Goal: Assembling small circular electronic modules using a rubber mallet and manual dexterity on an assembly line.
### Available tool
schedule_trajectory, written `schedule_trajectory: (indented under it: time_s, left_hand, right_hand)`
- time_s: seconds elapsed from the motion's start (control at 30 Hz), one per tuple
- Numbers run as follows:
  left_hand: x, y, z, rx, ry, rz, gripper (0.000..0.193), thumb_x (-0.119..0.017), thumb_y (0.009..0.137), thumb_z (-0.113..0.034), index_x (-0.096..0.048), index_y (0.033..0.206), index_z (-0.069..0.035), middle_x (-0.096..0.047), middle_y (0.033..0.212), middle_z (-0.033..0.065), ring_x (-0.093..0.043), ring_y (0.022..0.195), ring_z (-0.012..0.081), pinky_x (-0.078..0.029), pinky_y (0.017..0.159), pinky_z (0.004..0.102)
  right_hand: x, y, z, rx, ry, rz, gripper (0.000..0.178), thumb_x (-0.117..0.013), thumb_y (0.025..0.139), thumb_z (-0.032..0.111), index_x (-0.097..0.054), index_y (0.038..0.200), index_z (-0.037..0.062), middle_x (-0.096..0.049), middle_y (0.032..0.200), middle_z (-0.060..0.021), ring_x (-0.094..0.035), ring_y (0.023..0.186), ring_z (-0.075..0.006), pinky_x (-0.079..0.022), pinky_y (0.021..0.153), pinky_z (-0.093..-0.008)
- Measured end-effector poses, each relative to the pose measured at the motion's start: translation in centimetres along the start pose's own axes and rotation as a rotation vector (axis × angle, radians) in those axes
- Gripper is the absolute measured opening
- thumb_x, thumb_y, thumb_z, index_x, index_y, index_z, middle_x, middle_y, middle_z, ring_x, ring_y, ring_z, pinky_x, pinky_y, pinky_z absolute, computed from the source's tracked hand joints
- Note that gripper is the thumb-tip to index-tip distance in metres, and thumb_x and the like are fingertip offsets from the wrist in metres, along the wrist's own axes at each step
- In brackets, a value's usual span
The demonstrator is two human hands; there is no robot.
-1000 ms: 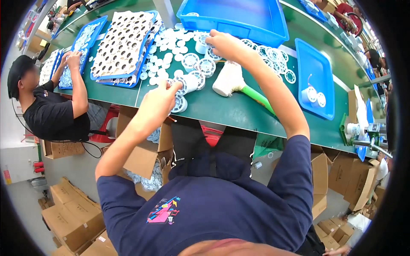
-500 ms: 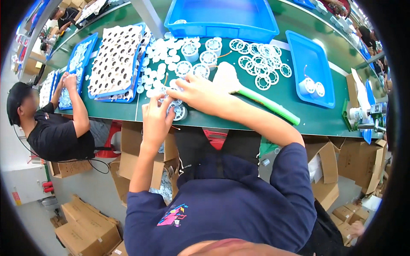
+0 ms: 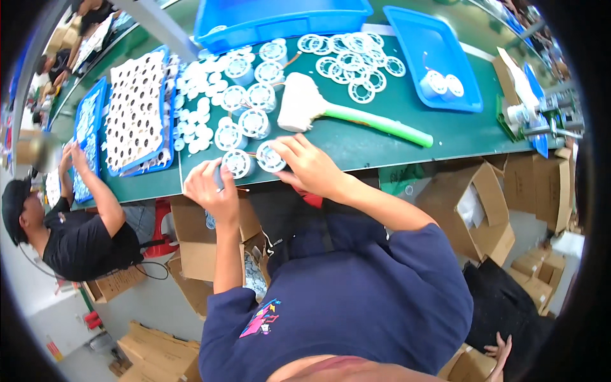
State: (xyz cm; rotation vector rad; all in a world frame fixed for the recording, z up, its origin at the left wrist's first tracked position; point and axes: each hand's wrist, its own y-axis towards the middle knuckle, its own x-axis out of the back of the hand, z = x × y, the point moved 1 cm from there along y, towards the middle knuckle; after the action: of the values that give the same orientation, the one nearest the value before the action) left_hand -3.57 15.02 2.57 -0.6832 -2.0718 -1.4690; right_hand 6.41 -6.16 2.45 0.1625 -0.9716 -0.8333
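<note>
Near the front edge of the green table, my left hand has its fingers curled round a white cylindrical part with a slotted round top. A second such cylindrical part stands beside it, gripped by my right hand with thumb and fingers on its side. A thin reddish wire shows between the two parts. Just beyond my hands stand several more cylindrical parts, slotted tops up. A mallet with a white head and green handle lies beyond my right hand.
Small white discs and flat slotted rings lie scattered. A blue bin stands at the back, a blue tray at right. Perforated white sheets are stacked at left, near a seated co-worker. Cardboard boxes stand below the table.
My hands were close together over the parts; now they are apart, each on its own cylindrical part. The view has shifted, so the table contents appear higher and further left.
</note>
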Motion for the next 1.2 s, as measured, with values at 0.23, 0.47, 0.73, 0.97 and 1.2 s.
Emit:
schedule_trajectory:
  time_s: [0.23,0.47,0.73,0.97,1.2]
  left_hand:
    - [1.1,-3.6,0.7,0.064,-0.002,-0.102,0.030,-0.072,0.088,-0.001,-0.065,0.117,-0.001,-0.059,0.129,0.0192,-0.055,0.121,0.0373,-0.044,0.102,0.0503]
    - [-1.9,-3.4,-1.1,0.176,-0.218,-0.133,0.035,-0.075,0.088,0.006,-0.059,0.119,0.001,-0.049,0.136,0.0222,-0.051,0.132,0.0420,-0.045,0.104,0.0484]
    - [-2.8,-3.0,-0.5,0.165,-0.214,-0.078,0.055,-0.071,0.092,-0.001,-0.047,0.142,-0.001,-0.037,0.155,0.0279,-0.041,0.142,0.0476,-0.038,0.114,0.0549]
    - [-1.8,-2.2,0.4,0.236,-0.294,0.024,0.050,-0.075,0.090,-0.002,-0.057,0.136,-0.003,-0.046,0.155,0.0215,-0.048,0.139,0.0411,-0.041,0.112,0.0484]
    - [2.7,-7.2,-2.6,0.523,-0.336,-0.259,0.029,-0.068,0.091,-0.001,-0.060,0.119,0.001,-0.062,0.120,0.0172,-0.059,0.109,0.0304,-0.049,0.097,0.0431]
  right_hand:
    - [3.4,-0.5,0.7,0.045,-0.197,-0.247,0.052,-0.078,0.084,0.017,-0.058,0.129,0.0016,-0.059,0.126,-0.0204,-0.057,0.118,-0.0384,-0.049,0.101,-0.0493]
    - [8.1,-2.7,-7.7,-0.270,-0.731,-0.080,0.044,-0.081,0.083,0.026,-0.065,0.120,0.0085,-0.064,0.107,-0.0076,-0.060,0.102,-0.0286,-0.047,0.084,-0.0426]
    - [14.6,-7.4,-8.3,-0.220,-0.580,-0.017,0.038,-0.080,0.082,0.012,-0.068,0.118,0.0073,-0.065,0.104,-0.0078,-0.058,0.100,-0.0303,-0.046,0.085,-0.0425]
    - [16.9,-8.3,-8.2,-0.316,-0.587,0.032,0.043,-0.078,0.083,0.006,-0.067,0.125,0.0073,-0.063,0.114,-0.0120,-0.056,0.112,-0.0346,-0.046,0.097,-0.0456]
    - [15.9,0.9,-1.4,-0.264,-0.337,-0.108,0.045,-0.070,0.087,-0.001,-0.062,0.131,0.0029,-0.059,0.132,-0.0173,-0.061,0.118,-0.0355,-0.050,0.101,-0.0431]
